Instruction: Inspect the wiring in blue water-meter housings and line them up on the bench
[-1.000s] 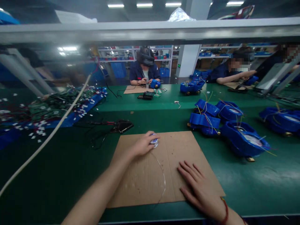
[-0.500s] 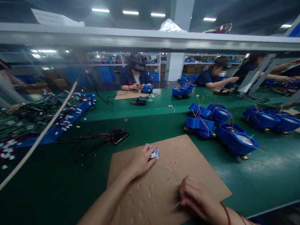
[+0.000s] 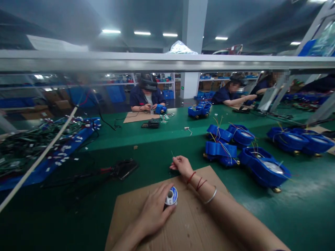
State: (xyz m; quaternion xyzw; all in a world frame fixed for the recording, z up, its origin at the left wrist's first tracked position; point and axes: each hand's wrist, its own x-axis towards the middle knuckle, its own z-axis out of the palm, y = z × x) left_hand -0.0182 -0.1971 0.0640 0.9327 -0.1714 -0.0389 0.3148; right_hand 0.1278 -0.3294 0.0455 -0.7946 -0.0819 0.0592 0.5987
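Note:
My left hand (image 3: 154,211) grips a small spool of solder wire (image 3: 171,197) on its side over the brown cardboard sheet (image 3: 188,223). My right hand (image 3: 181,165) reaches past the far edge of the cardboard, fingers pinched on the thin free end of the wire (image 3: 172,153), which sticks up from the fingertips. Red string bands and a silver bangle sit on that wrist. A soldering iron on its black stand (image 3: 123,168) lies to the left of the cardboard.
Several blue housings with coloured wires (image 3: 264,167) lie at right on the green bench (image 3: 157,139). A pile of circuit boards (image 3: 28,139) fills a blue tray at left. A white cable (image 3: 36,164) crosses diagonally. Other people work at the far side.
My right hand left the near corner of the cardboard and moved forward past its far edge, drawing the wire end out. My left hand with the spool stayed put. The camera tilted up.

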